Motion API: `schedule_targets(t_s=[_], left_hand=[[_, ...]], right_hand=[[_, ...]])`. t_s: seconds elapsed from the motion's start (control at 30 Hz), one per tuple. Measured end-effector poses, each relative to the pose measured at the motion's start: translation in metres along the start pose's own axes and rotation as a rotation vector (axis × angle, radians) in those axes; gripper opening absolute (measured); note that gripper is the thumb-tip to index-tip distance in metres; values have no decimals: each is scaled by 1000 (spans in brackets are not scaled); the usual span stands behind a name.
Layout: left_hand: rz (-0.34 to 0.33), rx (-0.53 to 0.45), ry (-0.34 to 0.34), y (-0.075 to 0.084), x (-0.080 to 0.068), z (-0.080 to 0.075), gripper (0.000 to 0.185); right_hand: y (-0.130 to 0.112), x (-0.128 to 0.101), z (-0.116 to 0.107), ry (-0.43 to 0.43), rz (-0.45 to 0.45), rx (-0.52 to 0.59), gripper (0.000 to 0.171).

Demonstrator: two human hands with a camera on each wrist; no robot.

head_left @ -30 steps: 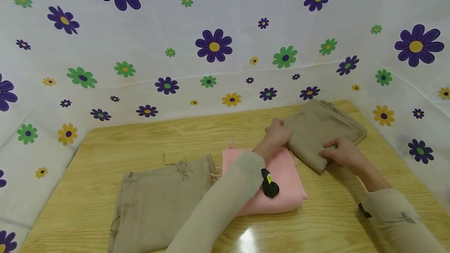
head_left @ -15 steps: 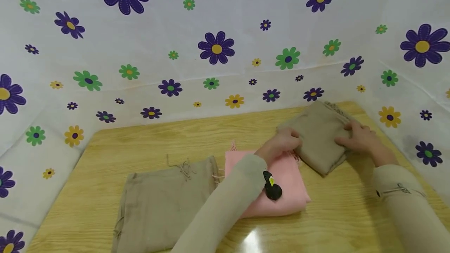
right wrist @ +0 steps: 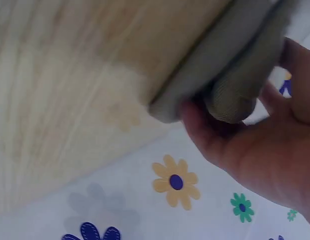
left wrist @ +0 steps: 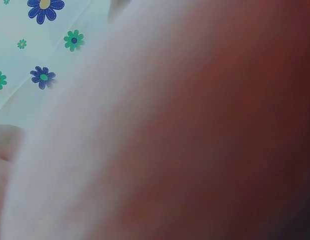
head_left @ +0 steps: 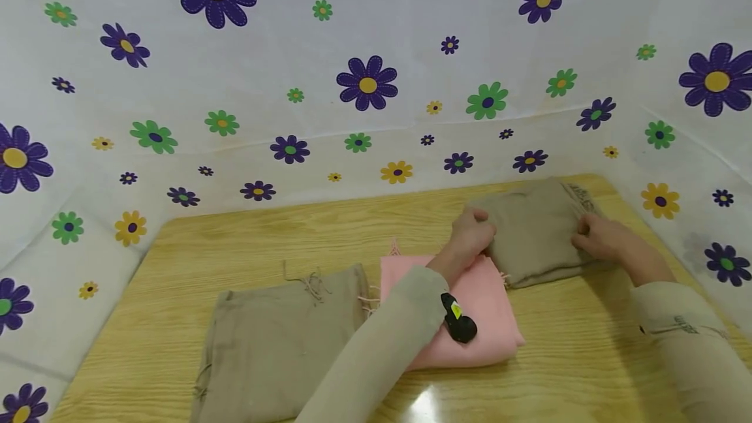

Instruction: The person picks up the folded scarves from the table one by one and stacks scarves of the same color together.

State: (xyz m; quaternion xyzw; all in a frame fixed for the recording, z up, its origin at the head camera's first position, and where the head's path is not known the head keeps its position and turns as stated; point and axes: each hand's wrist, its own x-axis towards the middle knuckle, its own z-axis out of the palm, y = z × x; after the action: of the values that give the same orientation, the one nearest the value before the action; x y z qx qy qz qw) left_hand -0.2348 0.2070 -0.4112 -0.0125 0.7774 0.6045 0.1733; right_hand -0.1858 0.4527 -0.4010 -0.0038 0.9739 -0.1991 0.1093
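Observation:
A folded khaki scarf (head_left: pixel 531 230) with a fringed edge lies at the back right of the table. My left hand (head_left: pixel 470 237) grips its left end, fingers curled at the edge. On the opposite side, my right hand (head_left: pixel 611 243) pinches the scarf's right edge. The right wrist view shows the thumb of the right hand (right wrist: pixel 265 155) tucked against the thick folded layers of the scarf (right wrist: pixel 235 90). Blurred skin of the left hand (left wrist: pixel 144 130) fills most of the left wrist view, hiding what it holds there.
A folded pink scarf (head_left: pixel 482 312) with fringe lies under my left forearm, close to the held scarf. Left of it is another folded khaki scarf (head_left: pixel 276 344) with loose strings. Flower-printed white cloth (head_left: pixel 305 70) walls the wooden table (head_left: pixel 235 240) at the back and sides.
The far khaki scarf has turned so its near edge runs more level along the table. My right hand has shifted from its near corner to its right edge; the left hand stays at the left end.

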Motion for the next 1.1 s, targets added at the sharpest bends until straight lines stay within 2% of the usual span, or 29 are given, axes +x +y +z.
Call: schedule_targets(t_s=[0.07,0.17,0.33,0.4,0.5,0.8,1.0,1.1], left_hand=[[-8,6,1,1,-1,-1,25],[-1,17,-53,0,-2,-1,27],[53,68,-180,-2,-2,-1,37],[76,101,-218,-4,-2,0,39],[92,125,-252,-5,0,0,44],[116,54,-232,-6,-1,-3,63],[183,32,-200,-4,1,-3,66],[213,31,-189,-2,2,-3,67]], right_hand=[[1,2,2,31,52,37,43],[7,6,6,79,75,121,61],[19,12,7,98,-13,254,82],[22,14,6,104,-46,301,92],[25,17,5,67,-80,383,102],[30,11,-1,-119,-115,576,97],[30,8,-4,-96,-159,616,91],[29,5,-7,-91,-195,640,81]])
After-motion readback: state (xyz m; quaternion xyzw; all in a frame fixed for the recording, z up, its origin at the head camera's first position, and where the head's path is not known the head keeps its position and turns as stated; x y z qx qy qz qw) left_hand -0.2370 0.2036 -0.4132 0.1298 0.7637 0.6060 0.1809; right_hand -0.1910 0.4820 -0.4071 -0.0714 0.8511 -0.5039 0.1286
